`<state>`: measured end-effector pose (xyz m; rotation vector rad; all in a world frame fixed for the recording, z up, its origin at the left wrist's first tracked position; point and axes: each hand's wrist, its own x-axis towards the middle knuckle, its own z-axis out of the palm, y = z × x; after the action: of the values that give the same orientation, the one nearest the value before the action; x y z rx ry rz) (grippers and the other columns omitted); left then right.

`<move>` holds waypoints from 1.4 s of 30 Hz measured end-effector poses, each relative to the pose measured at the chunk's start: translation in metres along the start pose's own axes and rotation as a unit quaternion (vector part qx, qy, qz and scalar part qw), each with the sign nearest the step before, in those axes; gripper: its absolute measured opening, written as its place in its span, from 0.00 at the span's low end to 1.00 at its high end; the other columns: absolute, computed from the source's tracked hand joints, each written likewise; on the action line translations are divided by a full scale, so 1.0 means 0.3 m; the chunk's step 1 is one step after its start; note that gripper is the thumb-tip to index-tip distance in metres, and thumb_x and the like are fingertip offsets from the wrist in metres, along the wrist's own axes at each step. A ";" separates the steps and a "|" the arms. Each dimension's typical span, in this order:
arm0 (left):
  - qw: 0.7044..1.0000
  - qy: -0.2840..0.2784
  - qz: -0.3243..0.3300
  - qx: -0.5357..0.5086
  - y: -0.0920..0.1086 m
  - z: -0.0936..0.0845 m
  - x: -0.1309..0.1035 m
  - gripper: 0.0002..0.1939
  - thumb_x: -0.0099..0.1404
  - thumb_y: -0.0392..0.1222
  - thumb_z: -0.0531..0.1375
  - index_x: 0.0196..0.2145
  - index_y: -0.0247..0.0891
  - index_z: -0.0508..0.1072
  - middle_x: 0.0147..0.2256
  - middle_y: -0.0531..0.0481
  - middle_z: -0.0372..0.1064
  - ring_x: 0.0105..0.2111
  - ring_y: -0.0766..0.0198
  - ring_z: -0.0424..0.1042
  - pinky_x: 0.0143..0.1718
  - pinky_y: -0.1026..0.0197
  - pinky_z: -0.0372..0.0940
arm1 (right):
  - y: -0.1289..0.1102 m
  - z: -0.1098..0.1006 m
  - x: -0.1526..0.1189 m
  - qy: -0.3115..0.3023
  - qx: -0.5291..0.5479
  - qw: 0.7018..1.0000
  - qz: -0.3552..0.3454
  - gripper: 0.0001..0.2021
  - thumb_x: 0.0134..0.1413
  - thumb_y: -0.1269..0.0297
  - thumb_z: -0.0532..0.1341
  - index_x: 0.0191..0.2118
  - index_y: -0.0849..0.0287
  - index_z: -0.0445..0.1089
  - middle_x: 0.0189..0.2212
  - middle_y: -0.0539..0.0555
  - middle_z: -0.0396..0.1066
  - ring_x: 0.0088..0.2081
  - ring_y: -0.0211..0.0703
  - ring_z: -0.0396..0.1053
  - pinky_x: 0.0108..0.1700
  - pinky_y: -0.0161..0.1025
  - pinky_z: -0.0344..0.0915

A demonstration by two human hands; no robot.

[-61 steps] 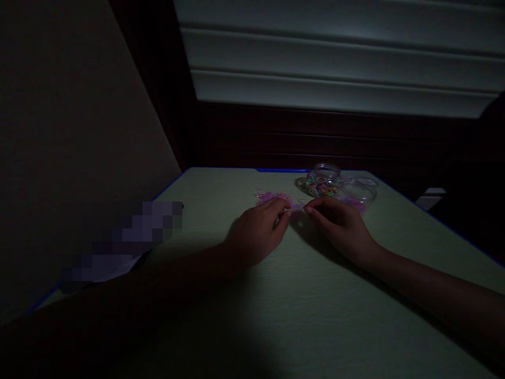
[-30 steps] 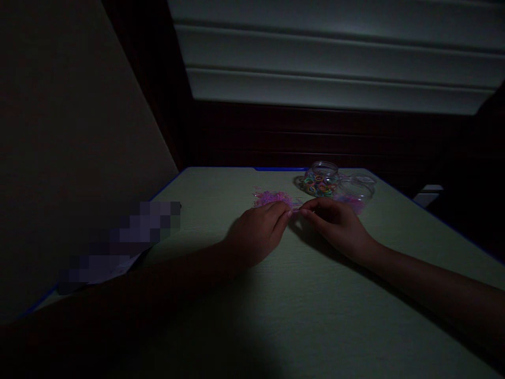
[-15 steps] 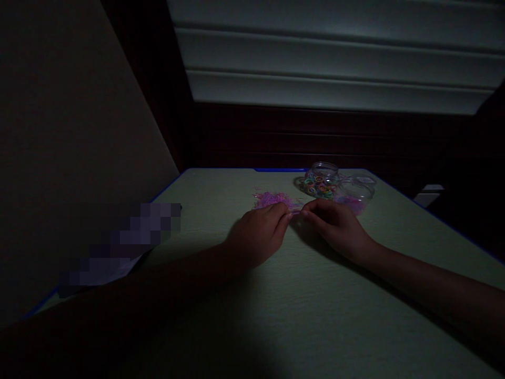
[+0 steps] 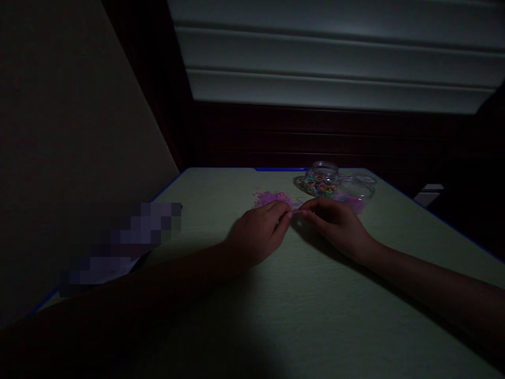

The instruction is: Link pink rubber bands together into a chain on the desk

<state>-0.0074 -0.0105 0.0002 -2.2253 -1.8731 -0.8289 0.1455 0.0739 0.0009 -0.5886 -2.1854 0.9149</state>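
Note:
My left hand [image 4: 258,231] is closed in a pinch just in front of a pile of small pink and purple rubber bands [image 4: 274,198]. Facing it, my right hand [image 4: 335,223] pinches with thumb and forefinger. A thin, pale rubber band [image 4: 295,211] spans the short gap between the two sets of fingertips. Behind my right hand stands an open clear jar [image 4: 357,188] with pink and purple bands low inside, partly hidden by the hand. Farther back is another clear jar [image 4: 321,179] filled with multicoloured hair ties.
A pale green table [image 4: 276,305] with a blue edge lies under everything. What looks like a clear lid [image 4: 365,180] is by the jars at the back right. Along the left edge rests a blurred-out pale item [image 4: 126,245]. A slatted shutter [image 4: 335,58] is beyond the table.
Both hands stay almost in place, still pinching. My right fingertips have shifted very slightly left, and the band between the hands shows as a thinner line.

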 end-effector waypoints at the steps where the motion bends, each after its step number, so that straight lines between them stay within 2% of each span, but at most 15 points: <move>1: 1.000 0.000 -0.001 0.000 -0.001 0.000 0.000 0.12 0.63 0.42 0.43 0.35 0.37 0.63 0.30 0.51 0.64 0.28 0.67 0.63 0.30 0.63 0.58 | -0.001 0.000 0.000 0.000 0.002 1.000 0.001 0.09 0.48 0.61 0.55 0.32 0.60 0.67 0.27 0.51 0.68 0.29 0.36 0.64 0.30 0.33 0.60; 27: 1.000 0.001 -0.008 0.004 -0.007 0.003 -0.002 0.10 0.62 0.42 0.44 0.33 0.38 0.63 0.29 0.52 0.63 0.27 0.68 0.62 0.28 0.65 0.57 | -0.009 0.001 -0.001 0.010 0.006 1.000 0.017 0.08 0.48 0.63 0.56 0.29 0.61 0.67 0.25 0.49 0.67 0.26 0.33 0.62 0.28 0.30 0.59; 35: 1.000 0.003 -0.011 0.002 -0.007 0.005 -0.001 0.11 0.63 0.42 0.44 0.34 0.38 0.63 0.29 0.52 0.64 0.27 0.67 0.62 0.29 0.64 0.57 | -0.002 0.000 -0.001 0.006 -0.003 1.000 0.019 0.10 0.48 0.60 0.55 0.32 0.61 0.67 0.27 0.51 0.68 0.28 0.35 0.64 0.29 0.32 0.60; 42: 1.000 0.011 -0.007 -0.004 -0.002 -0.001 -0.001 0.11 0.62 0.41 0.44 0.35 0.38 0.64 0.31 0.51 0.64 0.28 0.67 0.63 0.30 0.64 0.58 | -0.002 0.000 0.001 0.020 -0.004 1.000 0.010 0.09 0.47 0.61 0.55 0.30 0.61 0.67 0.26 0.51 0.68 0.27 0.36 0.64 0.29 0.33 0.60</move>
<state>-0.0080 -0.0108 0.0001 -2.2015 -1.8799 -0.8597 0.1452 0.0738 0.0014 -0.6289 -2.1522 0.8967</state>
